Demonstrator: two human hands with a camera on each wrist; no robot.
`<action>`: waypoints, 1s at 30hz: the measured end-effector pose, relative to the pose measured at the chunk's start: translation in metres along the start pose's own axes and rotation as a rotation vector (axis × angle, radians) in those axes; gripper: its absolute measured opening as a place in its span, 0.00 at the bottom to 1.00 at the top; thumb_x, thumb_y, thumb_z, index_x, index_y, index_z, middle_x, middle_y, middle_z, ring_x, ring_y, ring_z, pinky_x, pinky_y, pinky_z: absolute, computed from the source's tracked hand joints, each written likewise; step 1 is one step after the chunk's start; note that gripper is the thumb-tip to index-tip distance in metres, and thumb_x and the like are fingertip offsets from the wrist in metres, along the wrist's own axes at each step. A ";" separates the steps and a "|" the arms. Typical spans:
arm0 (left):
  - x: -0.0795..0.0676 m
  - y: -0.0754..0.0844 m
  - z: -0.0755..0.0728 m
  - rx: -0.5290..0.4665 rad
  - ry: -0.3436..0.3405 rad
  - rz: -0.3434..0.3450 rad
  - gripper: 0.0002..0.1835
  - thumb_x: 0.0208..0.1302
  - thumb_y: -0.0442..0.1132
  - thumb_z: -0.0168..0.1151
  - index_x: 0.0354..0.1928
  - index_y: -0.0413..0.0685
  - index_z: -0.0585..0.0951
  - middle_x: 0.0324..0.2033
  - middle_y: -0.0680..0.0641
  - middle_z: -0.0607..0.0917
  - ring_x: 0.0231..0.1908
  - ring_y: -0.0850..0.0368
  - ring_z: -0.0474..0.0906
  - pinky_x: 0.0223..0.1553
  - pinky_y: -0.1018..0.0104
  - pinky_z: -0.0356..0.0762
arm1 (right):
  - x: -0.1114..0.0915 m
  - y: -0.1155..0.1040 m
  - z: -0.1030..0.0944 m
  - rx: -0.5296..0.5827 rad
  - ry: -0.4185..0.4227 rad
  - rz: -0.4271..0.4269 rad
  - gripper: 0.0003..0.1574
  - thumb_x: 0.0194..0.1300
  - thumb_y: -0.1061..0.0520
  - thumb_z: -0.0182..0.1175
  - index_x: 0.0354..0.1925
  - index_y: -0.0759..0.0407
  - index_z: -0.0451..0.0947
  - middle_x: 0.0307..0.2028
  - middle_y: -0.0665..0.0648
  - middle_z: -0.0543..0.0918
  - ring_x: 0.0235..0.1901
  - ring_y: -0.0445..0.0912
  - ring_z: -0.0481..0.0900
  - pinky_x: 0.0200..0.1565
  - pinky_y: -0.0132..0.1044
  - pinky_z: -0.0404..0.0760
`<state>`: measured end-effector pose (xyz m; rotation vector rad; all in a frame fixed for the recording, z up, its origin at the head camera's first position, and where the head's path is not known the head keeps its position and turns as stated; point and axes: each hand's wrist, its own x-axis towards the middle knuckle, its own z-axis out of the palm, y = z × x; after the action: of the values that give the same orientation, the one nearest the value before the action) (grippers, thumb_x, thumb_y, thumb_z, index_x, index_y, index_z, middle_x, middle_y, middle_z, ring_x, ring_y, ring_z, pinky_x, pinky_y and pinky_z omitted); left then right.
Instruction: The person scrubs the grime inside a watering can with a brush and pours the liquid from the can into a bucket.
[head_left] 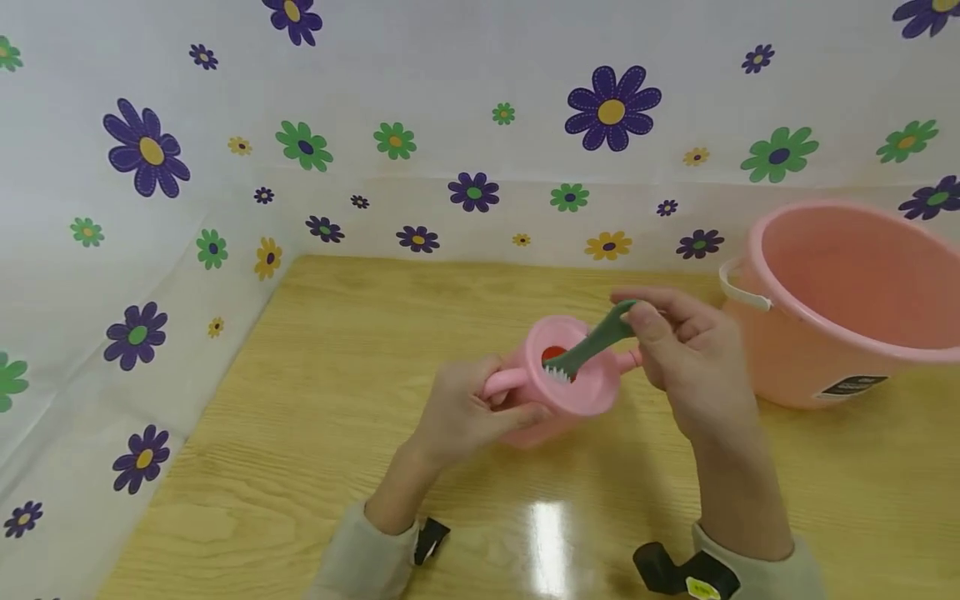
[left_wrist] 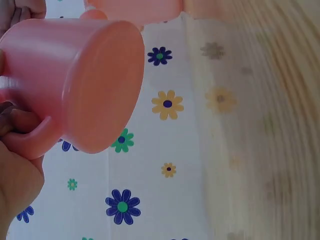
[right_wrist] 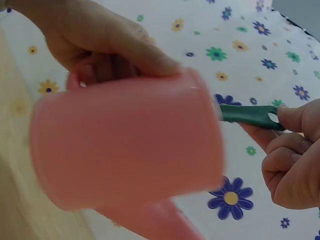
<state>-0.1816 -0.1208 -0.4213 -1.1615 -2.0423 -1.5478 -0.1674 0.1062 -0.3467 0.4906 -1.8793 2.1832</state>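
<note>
Held up over the table by my left hand (head_left: 461, 417) is a pink watering can (head_left: 600, 390), tilted with its round opening facing up and to the right. Fingers wrap its loop handle (head_left: 504, 382), and the thumb lies along its side. My right hand (head_left: 701, 367) pinches the end of a green brush (head_left: 596, 343) between thumb and fingers. The brush's white bristles (head_left: 558, 374) are at the opening, over something red (head_left: 553, 357) inside. A short spout (head_left: 628, 360) points toward the right hand. In the left wrist view the can's flat base (left_wrist: 107, 90) shows, lifted off the table.
A large pink bucket (head_left: 795, 333) with a white handle (head_left: 742, 287) stands on the wooden table (head_left: 300, 400) at the right. White sheeting (head_left: 420, 75) printed with flowers rises behind the table and along its left side. Wrist straps with black devices (head_left: 686, 575) sit at both sleeves.
</note>
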 end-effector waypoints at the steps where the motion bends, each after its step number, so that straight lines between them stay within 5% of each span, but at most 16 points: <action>1: -0.001 0.000 0.000 -0.011 -0.002 0.008 0.25 0.44 0.28 0.80 0.21 0.45 0.66 0.17 0.49 0.67 0.20 0.62 0.66 0.21 0.74 0.65 | -0.002 0.000 0.003 -0.012 0.006 0.017 0.09 0.72 0.66 0.56 0.41 0.66 0.84 0.14 0.50 0.69 0.12 0.44 0.51 0.14 0.36 0.46; 5: -0.006 0.000 0.005 -0.044 -0.008 0.029 0.21 0.44 0.27 0.80 0.23 0.43 0.71 0.17 0.48 0.73 0.20 0.62 0.68 0.21 0.75 0.68 | -0.009 -0.003 0.015 -0.238 0.018 0.065 0.11 0.72 0.62 0.58 0.35 0.68 0.82 0.19 0.49 0.79 0.19 0.43 0.69 0.21 0.32 0.65; 8: -0.010 0.001 0.006 -0.031 -0.010 0.033 0.19 0.43 0.27 0.80 0.26 0.42 0.74 0.18 0.48 0.75 0.21 0.62 0.69 0.22 0.76 0.68 | -0.015 -0.008 0.017 -0.377 0.037 0.009 0.10 0.72 0.63 0.58 0.35 0.69 0.81 0.25 0.50 0.84 0.28 0.44 0.76 0.31 0.30 0.75; 15: -0.012 0.003 0.010 -0.048 0.014 0.039 0.17 0.51 0.37 0.77 0.26 0.43 0.74 0.18 0.49 0.73 0.21 0.63 0.68 0.22 0.76 0.66 | -0.018 -0.011 0.011 -0.394 -0.242 0.001 0.10 0.74 0.63 0.54 0.36 0.63 0.81 0.30 0.53 0.85 0.38 0.45 0.80 0.44 0.32 0.78; 20: -0.013 0.003 0.013 -0.068 0.022 0.052 0.16 0.44 0.27 0.79 0.31 0.40 0.79 0.20 0.48 0.76 0.22 0.63 0.69 0.23 0.76 0.69 | -0.014 -0.022 0.005 -0.468 -0.183 0.009 0.07 0.74 0.61 0.55 0.40 0.62 0.80 0.31 0.52 0.88 0.39 0.42 0.85 0.42 0.32 0.79; 27: -0.014 0.002 0.006 -0.009 0.094 0.057 0.16 0.55 0.44 0.73 0.35 0.38 0.81 0.18 0.49 0.73 0.21 0.63 0.68 0.22 0.77 0.68 | -0.005 -0.012 0.015 -0.421 -0.326 0.059 0.06 0.72 0.60 0.58 0.39 0.60 0.81 0.32 0.54 0.85 0.33 0.49 0.82 0.38 0.34 0.80; 30: -0.013 0.002 0.005 -0.031 0.092 0.052 0.18 0.57 0.45 0.71 0.39 0.37 0.83 0.21 0.47 0.80 0.22 0.63 0.71 0.23 0.76 0.73 | -0.001 -0.017 0.016 -0.453 -0.286 0.063 0.07 0.72 0.58 0.59 0.38 0.59 0.82 0.32 0.54 0.85 0.34 0.50 0.82 0.38 0.34 0.80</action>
<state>-0.1714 -0.1213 -0.4308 -1.1235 -1.9212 -1.5835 -0.1587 0.0937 -0.3292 0.6826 -2.4757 1.7044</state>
